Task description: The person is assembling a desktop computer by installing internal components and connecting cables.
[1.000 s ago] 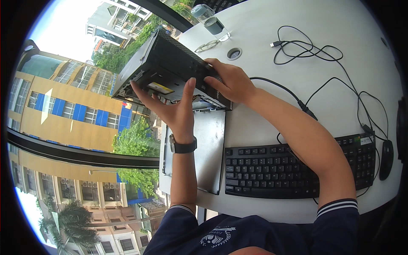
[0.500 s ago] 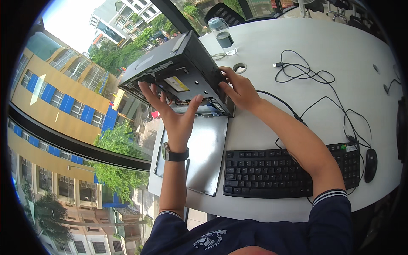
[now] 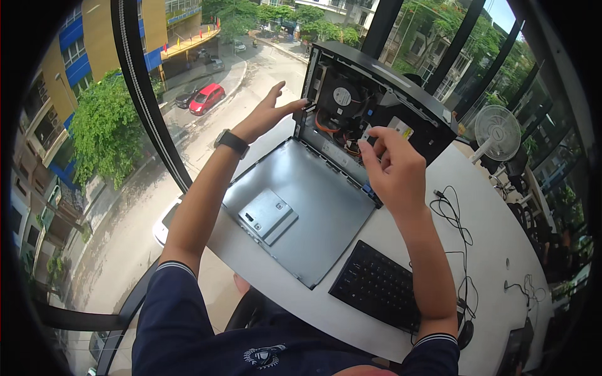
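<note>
A black desktop computer case [image 3: 389,69] stands on the table with its side open toward me. Inside it show a round fan [image 3: 342,97], coloured wires and a dark drive bay. My left hand [image 3: 266,116] has its fingers spread at the case's left edge, the thumb tip by the metal rim. Over the opening, my right hand [image 3: 398,166] is closed, thumb and forefinger together near the wires; what is between them, if anything, is too small to make out. The silver side panel [image 3: 332,219] lies flat below the case, its recessed plate facing up.
A black keyboard [image 3: 376,285] lies to the right of the panel, with a mouse [image 3: 465,335] beyond it. Black cables [image 3: 461,229] trail over the white table. A fan [image 3: 497,128] stands past the far right edge. Window frames [image 3: 147,94] rise on the left.
My view has turned left, and the case's inside now shows more fully. The left hand has moved to the case's left edge. My right hand has left the case's outer side and is at the opening.
</note>
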The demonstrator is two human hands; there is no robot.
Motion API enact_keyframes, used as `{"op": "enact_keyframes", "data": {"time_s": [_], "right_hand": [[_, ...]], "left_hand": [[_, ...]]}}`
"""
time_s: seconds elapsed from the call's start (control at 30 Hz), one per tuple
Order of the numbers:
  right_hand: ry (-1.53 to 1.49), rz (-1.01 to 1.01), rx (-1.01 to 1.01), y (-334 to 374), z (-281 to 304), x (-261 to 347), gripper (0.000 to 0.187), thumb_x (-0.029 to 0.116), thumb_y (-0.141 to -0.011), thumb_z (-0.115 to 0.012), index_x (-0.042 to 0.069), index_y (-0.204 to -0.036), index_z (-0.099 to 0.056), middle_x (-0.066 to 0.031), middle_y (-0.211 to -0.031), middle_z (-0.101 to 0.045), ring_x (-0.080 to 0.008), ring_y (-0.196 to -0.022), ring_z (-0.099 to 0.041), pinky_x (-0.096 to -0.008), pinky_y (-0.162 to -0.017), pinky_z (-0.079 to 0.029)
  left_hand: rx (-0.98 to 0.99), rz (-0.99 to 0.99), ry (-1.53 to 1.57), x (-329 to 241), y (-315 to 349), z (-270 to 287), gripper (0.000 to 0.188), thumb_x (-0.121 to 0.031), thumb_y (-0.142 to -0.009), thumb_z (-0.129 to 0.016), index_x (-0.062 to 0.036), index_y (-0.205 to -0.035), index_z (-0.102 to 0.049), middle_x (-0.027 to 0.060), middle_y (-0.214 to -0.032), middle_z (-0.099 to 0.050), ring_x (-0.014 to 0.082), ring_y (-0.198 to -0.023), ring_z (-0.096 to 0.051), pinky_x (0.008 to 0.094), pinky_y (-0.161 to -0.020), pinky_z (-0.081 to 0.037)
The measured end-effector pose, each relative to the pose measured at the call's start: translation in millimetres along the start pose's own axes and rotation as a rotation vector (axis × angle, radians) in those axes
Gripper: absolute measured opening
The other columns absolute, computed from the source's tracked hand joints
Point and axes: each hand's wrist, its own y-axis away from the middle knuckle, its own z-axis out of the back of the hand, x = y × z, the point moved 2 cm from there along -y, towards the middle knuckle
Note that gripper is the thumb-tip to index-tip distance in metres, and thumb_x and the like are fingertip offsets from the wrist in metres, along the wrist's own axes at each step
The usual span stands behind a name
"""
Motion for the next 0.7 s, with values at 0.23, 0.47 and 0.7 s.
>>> {"op": "enact_keyframes", "data": {"time_s": [0.23, 0.47, 0.7], "right_hand": [[0.563, -0.023, 0.250, -29.9, -117.1, -31.4, 0.027, 0.018, -0.096, -0.067, -0.002, -0.113, -0.062, -0.0210, -0.108, -0.066, -0.0409, -0.091, -0.071, -0.0455, -0.079, -0.059], [0.616, 0.084, 0.142, -33.8, -136.4, -38.8, 0.019, 0.013, -0.096, -0.065, 0.001, -0.110, -0.068, -0.0152, -0.101, -0.069, -0.0372, -0.086, -0.071, -0.0449, -0.075, -0.057], [0.471, 0.278, -0.002, -43.4, -162.4, -38.4, 0.017, 0.009, -0.093, -0.069, -0.001, -0.107, -0.073, -0.0153, -0.091, -0.074, -0.0293, -0.073, -0.073, -0.0375, -0.066, -0.057]], "left_hand": [[0.223, -0.135, 0.425, 20.8, -69.0, -28.8, 0.098, -0.038, -0.086, -0.081, -0.0003, -0.160, -0.028, 0.0222, -0.141, -0.059, 0.0248, -0.124, -0.061, 0.0336, -0.110, -0.042], [0.138, -0.247, 0.487, 39.8, -82.8, -47.1, 0.082, -0.052, -0.087, -0.075, 0.0013, -0.145, -0.053, 0.0179, -0.139, -0.062, 0.0230, -0.125, -0.059, 0.0317, -0.104, -0.045], [-0.007, -0.247, 0.158, 35.7, -74.4, -54.8, 0.087, -0.077, -0.087, -0.055, -0.0063, -0.138, -0.063, 0.0198, -0.134, -0.066, 0.0365, -0.122, -0.062, 0.0416, -0.104, -0.048]]}}
